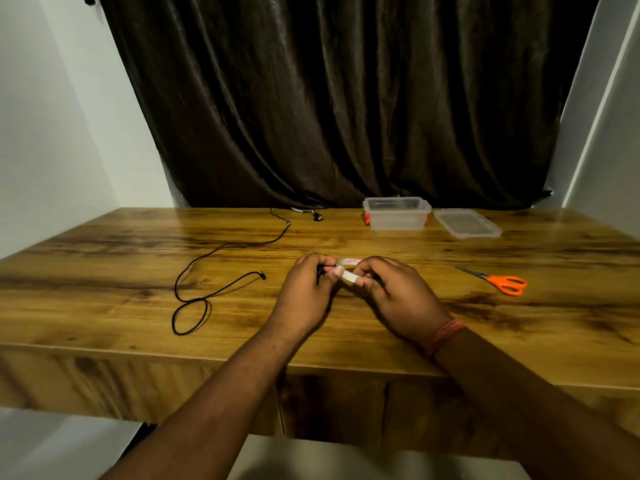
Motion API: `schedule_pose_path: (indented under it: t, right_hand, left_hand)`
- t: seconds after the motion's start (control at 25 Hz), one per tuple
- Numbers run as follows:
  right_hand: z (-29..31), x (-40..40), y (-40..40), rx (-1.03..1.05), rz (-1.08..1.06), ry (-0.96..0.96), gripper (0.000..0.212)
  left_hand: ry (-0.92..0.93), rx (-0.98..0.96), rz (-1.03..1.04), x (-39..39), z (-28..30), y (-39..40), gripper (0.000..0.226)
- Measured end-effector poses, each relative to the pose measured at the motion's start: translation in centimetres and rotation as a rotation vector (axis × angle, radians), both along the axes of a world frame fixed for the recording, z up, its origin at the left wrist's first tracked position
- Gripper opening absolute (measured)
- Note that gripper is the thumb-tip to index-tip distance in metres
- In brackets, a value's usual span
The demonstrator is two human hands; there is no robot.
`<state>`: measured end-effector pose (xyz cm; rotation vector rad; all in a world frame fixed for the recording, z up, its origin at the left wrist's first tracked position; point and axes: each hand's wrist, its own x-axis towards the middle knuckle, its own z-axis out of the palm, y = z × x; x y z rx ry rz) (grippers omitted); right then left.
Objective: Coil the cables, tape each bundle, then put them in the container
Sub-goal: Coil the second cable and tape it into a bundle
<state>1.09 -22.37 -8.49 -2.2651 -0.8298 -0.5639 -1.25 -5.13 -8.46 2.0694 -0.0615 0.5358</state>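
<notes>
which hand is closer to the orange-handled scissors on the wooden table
Right. The right hand, holding the white tape roll, is just left of the orange-handled scissors; the left hand grips the roll's far side, further away.

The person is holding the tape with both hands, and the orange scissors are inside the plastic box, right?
Not quite. The head view shows the scissors lying on the table, to the right of the hands, not in the box. Both the left hand and right hand do hold the tape.

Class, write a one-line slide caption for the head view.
Both hands hold a tape roll over the wooden table; a black cable lies uncoiled.
</notes>
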Motion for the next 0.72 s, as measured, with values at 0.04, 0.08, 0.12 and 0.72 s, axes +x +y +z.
schedule_pose_path:
  t: [0.04,0.08,0.12,0.72]
  right_hand:
    - [0.1,-0.1,-0.1,0.018,0.001,-0.001,0.004]
    - [0.2,-0.1,-0.3,0.036,0.000,0.004,0.005]
    - [0.3,-0.2,-0.3,0.046,-0.002,0.013,0.005]
    - [0.6,-0.2,-1.4,0.208,0.056,0.089,0.012]
  left_hand:
    - [-0.004,0.020,0.000,-0.1,0.0,0.0,0.018]
    - [-0.008,0.032,-0.003,-0.1,0.0,0.0,0.016]
    - [-0.014,0.033,-0.007,-0.1,0.1,0.0,0.014]
    - [-0.059,0.142,-0.159,-0.5,0.2,-0.1,0.016]
